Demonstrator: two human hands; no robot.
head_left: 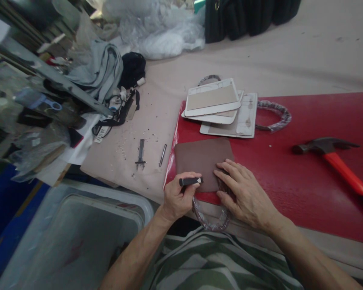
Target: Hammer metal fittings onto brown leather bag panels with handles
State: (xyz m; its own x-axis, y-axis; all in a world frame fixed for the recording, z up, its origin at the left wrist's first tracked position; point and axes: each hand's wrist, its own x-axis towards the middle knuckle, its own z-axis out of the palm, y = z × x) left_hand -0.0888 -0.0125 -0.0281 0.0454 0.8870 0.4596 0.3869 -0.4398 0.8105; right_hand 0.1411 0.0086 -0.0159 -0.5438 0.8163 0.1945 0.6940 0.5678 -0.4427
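Observation:
A brown leather piece (199, 159) lies on the red mat (290, 177) near its left front corner. My left hand (178, 197) is closed around a short black tool (190, 181) whose tip rests at the leather's near edge. My right hand (245, 193) lies on the leather's right front part, fingers pressed down on it. A plastic-wrapped handle loop (210, 219) hangs from under my hands over the table's front edge.
A red-handled hammer (335, 159) lies on the mat at right. White templates (220, 106) and a wrapped handle ring (275, 117) sit behind the leather. Two metal tools (151, 153) lie on the beige table. Clutter fills the left; a grey bin (78, 233) stands below.

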